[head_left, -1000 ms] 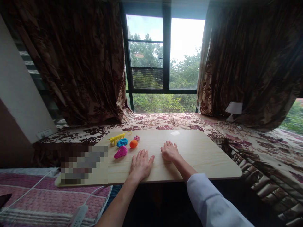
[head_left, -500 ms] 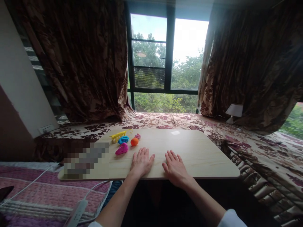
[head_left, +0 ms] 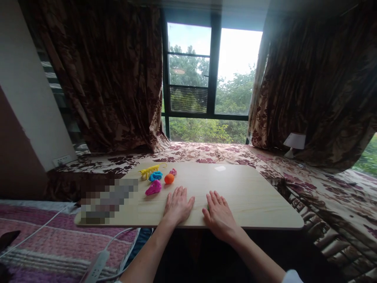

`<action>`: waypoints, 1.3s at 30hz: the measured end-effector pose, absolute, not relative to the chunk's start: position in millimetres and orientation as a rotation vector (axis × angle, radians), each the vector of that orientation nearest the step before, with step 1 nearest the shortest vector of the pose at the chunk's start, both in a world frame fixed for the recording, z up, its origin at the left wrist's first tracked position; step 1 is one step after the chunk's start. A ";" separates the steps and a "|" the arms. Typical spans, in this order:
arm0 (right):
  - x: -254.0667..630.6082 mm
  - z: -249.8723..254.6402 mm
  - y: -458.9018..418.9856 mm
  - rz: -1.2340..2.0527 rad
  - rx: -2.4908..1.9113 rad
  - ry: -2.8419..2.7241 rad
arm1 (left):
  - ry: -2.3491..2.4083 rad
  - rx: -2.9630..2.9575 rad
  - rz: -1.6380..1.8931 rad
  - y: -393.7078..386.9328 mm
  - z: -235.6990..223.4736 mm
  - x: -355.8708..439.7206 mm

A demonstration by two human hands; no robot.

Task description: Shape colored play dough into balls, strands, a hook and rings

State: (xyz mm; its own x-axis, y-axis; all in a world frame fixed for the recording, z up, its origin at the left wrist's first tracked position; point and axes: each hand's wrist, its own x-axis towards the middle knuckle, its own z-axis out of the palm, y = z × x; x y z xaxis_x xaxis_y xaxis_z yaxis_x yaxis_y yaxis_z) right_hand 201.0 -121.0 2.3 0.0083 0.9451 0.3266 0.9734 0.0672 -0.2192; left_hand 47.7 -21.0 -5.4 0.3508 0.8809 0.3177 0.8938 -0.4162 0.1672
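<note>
My left hand [head_left: 176, 206] lies flat and open on the light wooden tabletop [head_left: 253, 196], holding nothing. Beside it, my right hand [head_left: 219, 213] also rests palm down with fingers spread; a sliver of something green shows at its thumb edge. Left of my left hand sit clay pieces: a magenta lump [head_left: 153, 188], an orange ball [head_left: 169, 179], a blue lump [head_left: 155, 176], a small pink bit [head_left: 173, 171] and a yellow comb-like tool [head_left: 149, 170]. The magenta lump is the nearest to my left hand.
A blurred patch [head_left: 107, 200] covers the table's left end. Floral bedding [head_left: 324, 184] surrounds the table, with a small white lamp [head_left: 294, 142] at the right. A white power strip [head_left: 96, 268] and cable lie on the pink blanket [head_left: 44, 243] at the lower left. Curtains frame the window.
My right hand slid back from the table's middle toward its near edge and flattened beside my left hand. The view shifted slightly; the clay pieces stayed put.
</note>
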 end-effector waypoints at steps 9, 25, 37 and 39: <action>208.2 14.0 -69.2 0.012 -1.979 -1.882 | -1.674 -2.560 -0.551 -19.4 -6.4 47.9; 198.2 -0.6 -147.6 -0.112 -1.884 -2.071 | -1.667 -2.540 -0.550 -18.4 -9.0 47.6; 206.6 22.0 -28.6 0.027 -2.091 -1.905 | -1.629 -2.548 -0.525 -17.4 -8.7 46.0; 204.6 17.0 -53.6 0.003 -2.058 -1.944 | -1.641 -2.550 -0.529 -17.3 -9.1 46.2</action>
